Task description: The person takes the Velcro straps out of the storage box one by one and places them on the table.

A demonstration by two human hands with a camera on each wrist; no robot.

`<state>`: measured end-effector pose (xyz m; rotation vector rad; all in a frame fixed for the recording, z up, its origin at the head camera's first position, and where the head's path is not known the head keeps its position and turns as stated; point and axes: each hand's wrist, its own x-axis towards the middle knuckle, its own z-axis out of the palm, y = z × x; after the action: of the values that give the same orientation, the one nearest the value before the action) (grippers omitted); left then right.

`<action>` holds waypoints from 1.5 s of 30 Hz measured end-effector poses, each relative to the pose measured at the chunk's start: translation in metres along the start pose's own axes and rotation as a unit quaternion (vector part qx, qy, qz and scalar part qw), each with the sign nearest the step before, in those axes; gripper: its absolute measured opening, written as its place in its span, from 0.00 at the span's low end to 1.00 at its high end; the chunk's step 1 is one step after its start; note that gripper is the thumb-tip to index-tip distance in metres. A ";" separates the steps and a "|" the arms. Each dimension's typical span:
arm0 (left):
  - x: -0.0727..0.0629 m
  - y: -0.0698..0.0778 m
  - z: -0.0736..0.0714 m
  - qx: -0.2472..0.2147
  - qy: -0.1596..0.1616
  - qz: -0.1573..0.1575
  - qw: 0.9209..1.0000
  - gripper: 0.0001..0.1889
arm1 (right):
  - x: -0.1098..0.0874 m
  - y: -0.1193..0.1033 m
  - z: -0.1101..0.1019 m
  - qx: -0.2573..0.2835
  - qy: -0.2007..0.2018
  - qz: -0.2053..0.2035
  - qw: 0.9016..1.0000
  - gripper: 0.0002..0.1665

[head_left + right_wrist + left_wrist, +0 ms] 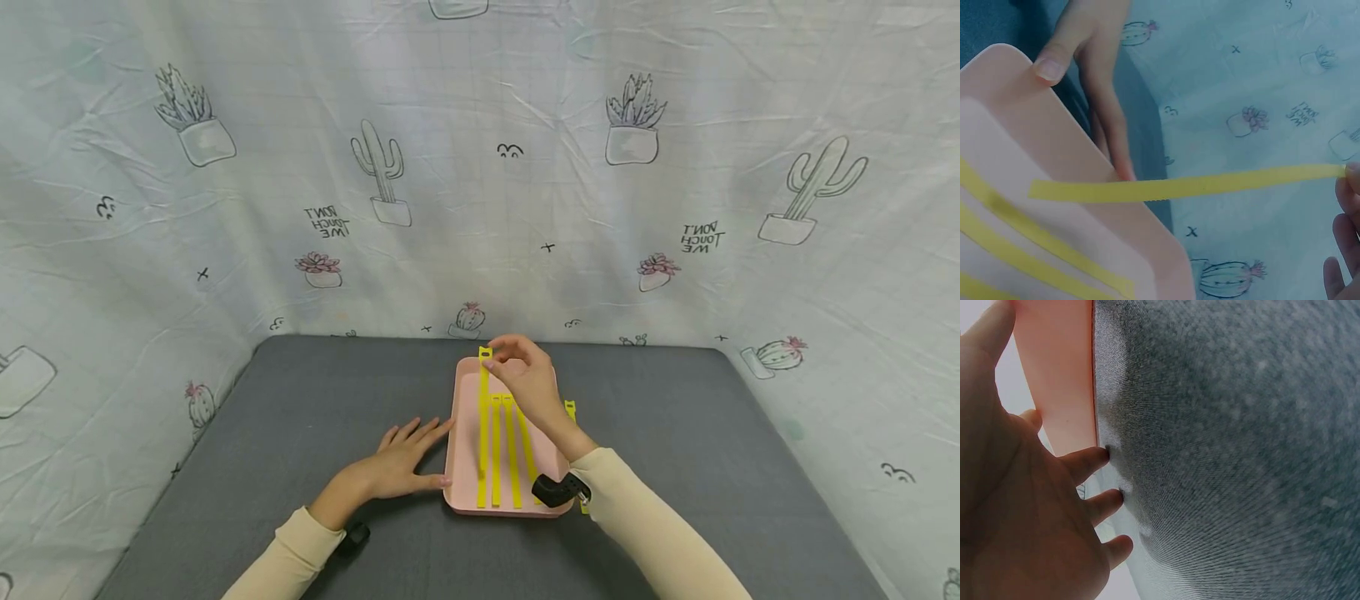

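Note:
A pink tray (467,425) holds three yellow slotted cable-tie straps (496,454), lying lengthwise side by side. Above its left part, my right hand (528,387) pinches another yellow strap (484,433) by its slotted head between thumb and finger. In the right wrist view this held strap (1147,190) stretches out from the fingertips, its free end over the tray. My left hand (401,467) is spread at the tray's left side, thumb and index finger touching its rim. In the left wrist view the other fingertips (1105,503) of the left hand rest on the grey cloth.
Right of the tray lies one more yellow strap (571,410), partly hidden by the right forearm. A grey cloth-covered table (337,400) spreads all round. Behind and at both sides hangs a white curtain (480,208) printed with cacti.

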<state>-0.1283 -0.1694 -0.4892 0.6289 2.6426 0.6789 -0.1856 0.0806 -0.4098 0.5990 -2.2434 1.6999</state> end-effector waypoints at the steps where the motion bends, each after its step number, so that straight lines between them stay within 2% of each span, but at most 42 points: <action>1: 0.000 0.000 0.000 -0.001 0.000 0.000 1.000 0.46 | 0.000 -0.002 -0.003 0.005 0.000 -0.005 1.000 0.16; 8: -0.001 0.000 -0.002 -0.001 0.001 0.003 1.000 0.48 | 0.001 -0.013 -0.026 0.026 -0.004 0.002 1.000 0.16; 12: -0.002 -0.001 -0.001 0.001 0.001 0.007 1.000 0.48 | 0.000 -0.019 -0.043 0.010 -0.002 0.006 1.000 0.18; 16: -0.001 -0.002 -0.001 0.004 0.001 0.005 1.000 0.48 | -0.001 -0.025 -0.061 -0.007 0.004 -0.001 1.000 0.19; 27: -0.002 0.003 -0.004 -0.005 -0.004 -0.001 1.000 0.48 | -0.004 -0.037 -0.104 -0.006 0.031 -0.029 0.999 0.18; 36: -0.002 0.002 -0.003 -0.005 -0.005 -0.006 1.000 0.48 | -0.018 -0.037 -0.130 -0.016 0.036 0.014 0.999 0.17; 45: -0.004 0.001 -0.002 -0.007 -0.003 -0.005 1.000 0.48 | -0.040 -0.016 -0.146 -0.045 0.017 0.067 0.997 0.18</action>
<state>-0.1253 -0.1711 -0.4860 0.6135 2.6319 0.6921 -0.1483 0.2233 -0.3737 0.4048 -2.3683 1.6446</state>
